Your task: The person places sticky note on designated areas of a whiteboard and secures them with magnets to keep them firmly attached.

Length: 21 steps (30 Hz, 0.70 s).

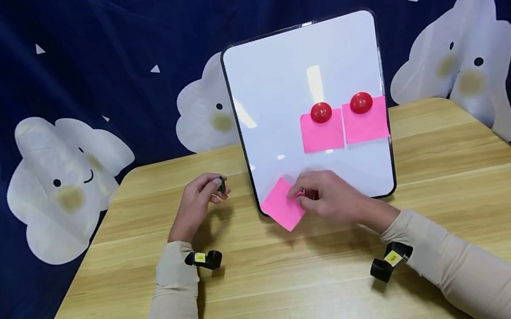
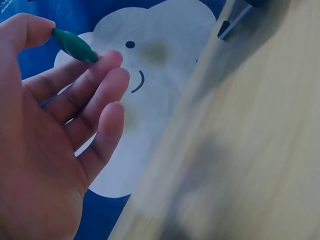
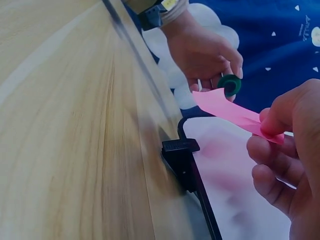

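1. Pink sticky note [image 1: 284, 204], loose and turned cornerwise, is held against the lower left corner of the whiteboard [image 1: 273, 82], its bottom corner hanging past the frame over the wooden table [image 1: 281, 303].
2. The right hand [image 1: 331, 197] pinches the note by its right edge between thumb and fingertips; the right wrist view shows the paper [image 3: 232, 111] bending away from that pinch.
3. The left hand [image 1: 198, 198] hovers just left of the board, above the table, pinching a small green magnet [image 2: 75, 45] between thumb and forefinger, the other fingers loosely extended.
4. In the right wrist view the magnet [image 3: 231, 85] shows as a round green disc with a dark centre, near the free end of the note but apart from it.
5. The whiteboard stands upright on the table on a black foot [image 3: 181, 152].
6. Two more pink notes [image 1: 323, 133] sit side by side on the board's right half, each pinned at its top by a red magnet [image 1: 321, 112].
7. Behind hangs a dark blue cloth printed with white clouds [image 1: 63, 176].
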Each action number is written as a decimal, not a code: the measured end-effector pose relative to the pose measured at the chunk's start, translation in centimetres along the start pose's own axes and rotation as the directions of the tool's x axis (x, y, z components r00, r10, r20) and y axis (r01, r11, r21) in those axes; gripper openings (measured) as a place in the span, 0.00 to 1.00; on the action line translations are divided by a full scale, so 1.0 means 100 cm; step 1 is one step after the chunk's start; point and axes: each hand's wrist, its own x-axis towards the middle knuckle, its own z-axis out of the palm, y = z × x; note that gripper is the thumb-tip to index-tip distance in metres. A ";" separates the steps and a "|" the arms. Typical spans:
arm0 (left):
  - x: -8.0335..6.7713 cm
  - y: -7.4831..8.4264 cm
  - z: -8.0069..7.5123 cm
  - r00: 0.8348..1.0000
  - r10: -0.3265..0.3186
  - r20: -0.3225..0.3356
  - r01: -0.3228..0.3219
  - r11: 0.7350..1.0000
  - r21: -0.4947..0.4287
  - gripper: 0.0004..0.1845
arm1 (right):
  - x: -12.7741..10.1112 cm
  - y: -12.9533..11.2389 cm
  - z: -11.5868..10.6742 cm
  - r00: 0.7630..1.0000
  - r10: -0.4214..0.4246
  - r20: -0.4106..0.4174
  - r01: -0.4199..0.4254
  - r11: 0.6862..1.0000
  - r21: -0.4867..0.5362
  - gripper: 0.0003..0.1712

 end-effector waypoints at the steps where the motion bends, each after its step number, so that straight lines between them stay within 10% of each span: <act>1: 0.001 0.001 0.000 1.000 0.005 -0.002 -0.005 1.000 0.002 0.18 | 0.000 0.000 0.000 1.000 0.003 -0.009 -0.003 1.000 0.001 0.13; 21: 0.000 0.021 0.010 0.997 0.074 0.032 -0.076 0.995 0.059 0.15 | 0.020 -0.010 -0.017 0.993 0.114 -0.026 -0.114 0.993 -0.002 0.11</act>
